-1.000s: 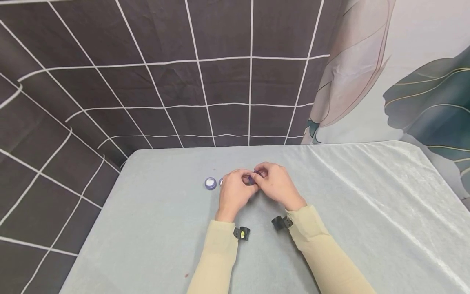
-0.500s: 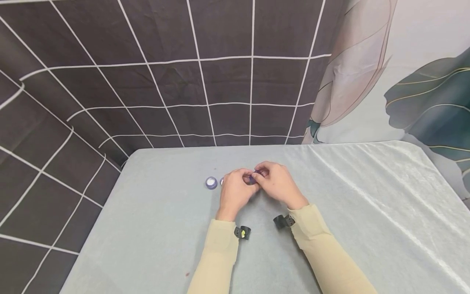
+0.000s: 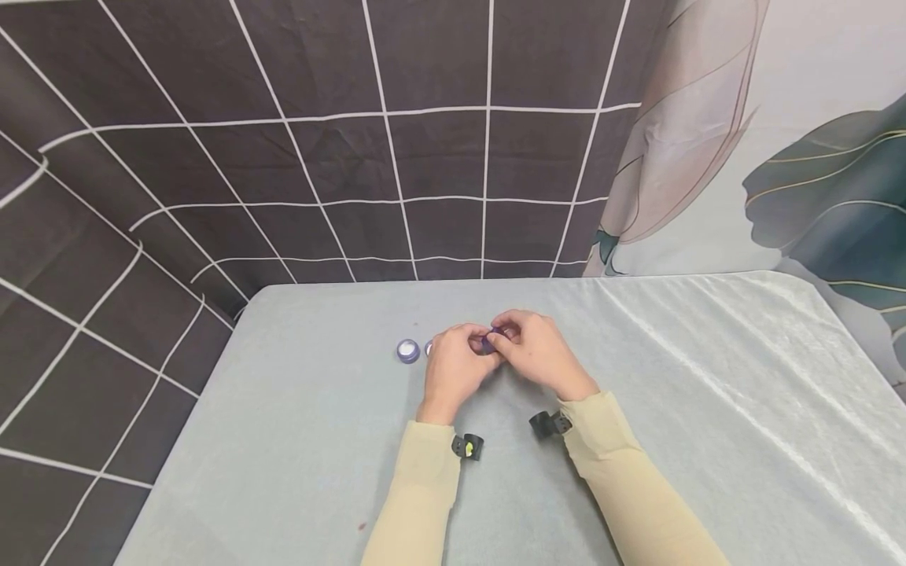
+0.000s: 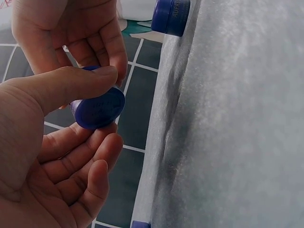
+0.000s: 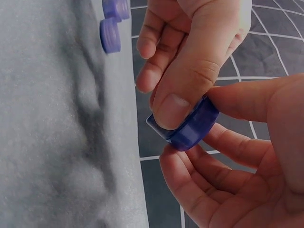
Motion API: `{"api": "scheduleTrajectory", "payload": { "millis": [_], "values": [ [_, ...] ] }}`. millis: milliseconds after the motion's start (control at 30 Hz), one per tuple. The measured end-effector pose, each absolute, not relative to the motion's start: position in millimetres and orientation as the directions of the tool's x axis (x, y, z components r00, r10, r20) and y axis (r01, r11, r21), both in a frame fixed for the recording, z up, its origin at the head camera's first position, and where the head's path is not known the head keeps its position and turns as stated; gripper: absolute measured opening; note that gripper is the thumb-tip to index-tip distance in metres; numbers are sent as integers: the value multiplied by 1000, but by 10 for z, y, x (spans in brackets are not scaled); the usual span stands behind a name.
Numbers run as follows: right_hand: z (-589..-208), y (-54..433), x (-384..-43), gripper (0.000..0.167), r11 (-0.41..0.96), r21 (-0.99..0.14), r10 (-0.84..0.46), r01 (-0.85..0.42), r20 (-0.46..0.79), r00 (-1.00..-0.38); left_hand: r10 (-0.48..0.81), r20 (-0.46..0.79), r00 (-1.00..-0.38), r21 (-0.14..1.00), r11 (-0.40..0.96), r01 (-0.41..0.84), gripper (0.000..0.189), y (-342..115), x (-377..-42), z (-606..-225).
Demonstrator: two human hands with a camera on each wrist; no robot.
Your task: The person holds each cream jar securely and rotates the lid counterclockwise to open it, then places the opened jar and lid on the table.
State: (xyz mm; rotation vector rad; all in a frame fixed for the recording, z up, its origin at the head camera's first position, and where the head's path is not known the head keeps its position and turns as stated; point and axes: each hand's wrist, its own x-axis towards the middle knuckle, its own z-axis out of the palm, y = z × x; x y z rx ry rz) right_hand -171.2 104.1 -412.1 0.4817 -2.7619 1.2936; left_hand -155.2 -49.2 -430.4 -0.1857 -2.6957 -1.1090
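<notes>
Both hands meet above the table around one small blue cosmetic jar (image 4: pixel 100 110). My left hand (image 3: pixel 453 365) pinches it, the thumb lying across its side in the left wrist view. From the other side my right hand (image 3: pixel 539 354) grips the same jar with thumb and fingertips; the right wrist view shows the jar (image 5: pixel 195 129) tilted between the two hands. Fingers cover part of it, so I cannot tell whether lid and body are apart. Left of the hands sits a blue jar with a white top (image 3: pixel 407 351); a second jar (image 3: pixel 428 348) is mostly hidden by my left hand.
A grey velvety cloth (image 3: pixel 297 424) covers the table. Another blue jar (image 4: pixel 171 16) with lettering stands on it in the left wrist view. A dark gridded curtain (image 3: pixel 340 165) hangs behind and to the left, a patterned one (image 3: pixel 694 173) at the right.
</notes>
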Motion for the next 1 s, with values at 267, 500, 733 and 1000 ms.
{"api": "scheduleTrajectory", "payload": {
  "millis": [267, 500, 733, 1000],
  "values": [
    [-4117, 1057, -1711, 21, 609, -735, -262, -299, 170, -950, 38, 258, -965, 674, 708, 208, 32, -487, -1556, -4310],
    [-4123, 1070, -1717, 22, 600, -743, -273, -298, 160, -949, 38, 255, -966, 677, 707, 206, 33, -491, -1552, -4317],
    [-4120, 1086, -1731, 22, 605, -735, -290, -307, 156, -944, 40, 253, -967, 675, 708, 206, 33, -497, -1546, -4315],
    [-4112, 1097, -1733, 21, 593, -740, -308, -316, 154, -939, 46, 248, -968, 674, 710, 206, 32, -494, -1553, -4317]
  ]
}}
